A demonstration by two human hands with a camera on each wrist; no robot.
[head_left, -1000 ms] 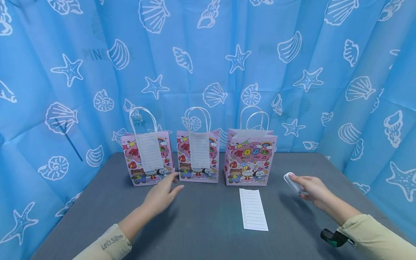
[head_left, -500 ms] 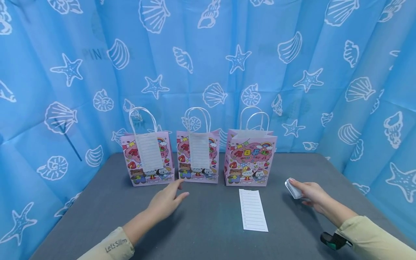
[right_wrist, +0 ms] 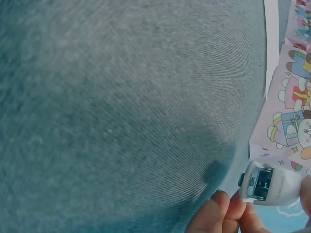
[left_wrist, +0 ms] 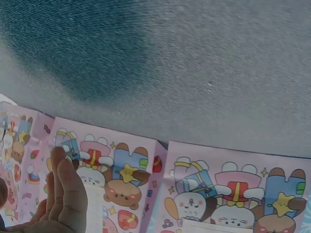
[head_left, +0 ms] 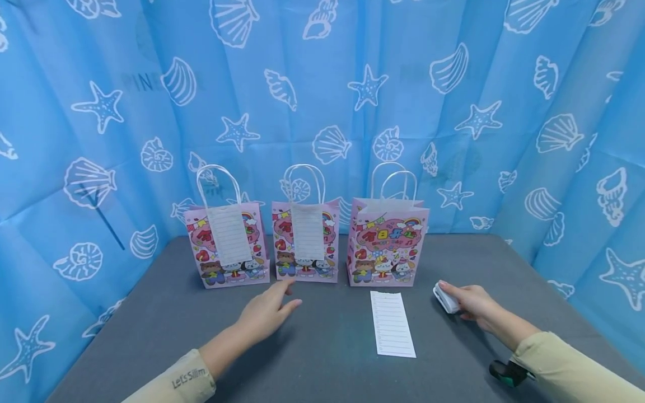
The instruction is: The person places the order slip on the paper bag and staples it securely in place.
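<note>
My right hand point(head_left: 476, 302) grips a small white stapler point(head_left: 446, 298) low over the table, right of the bags. In the right wrist view the stapler point(right_wrist: 274, 185) sits between thumb and fingers, its metal part showing. My left hand point(head_left: 267, 310), holding nothing, hovers in front of the middle pink gift bag point(head_left: 330, 268) with fingers relaxed. A lined paper slip point(head_left: 393, 324) lies flat before the right gift bag point(head_left: 388, 246). Similar slips hang down the fronts of the middle bag and the left gift bag point(head_left: 257, 263).
All three bags stand upright in a row at the back of the grey table point(head_left: 322, 369), their white handles raised. Behind them hangs a blue curtain point(head_left: 322, 84) printed with shells and starfish. A black device point(head_left: 508, 373) is under my right cuff.
My left hand has drifted right and slightly nearer to me. The right hand has lowered the stapler and brought it a little left. The bags and the loose slip stay in place.
</note>
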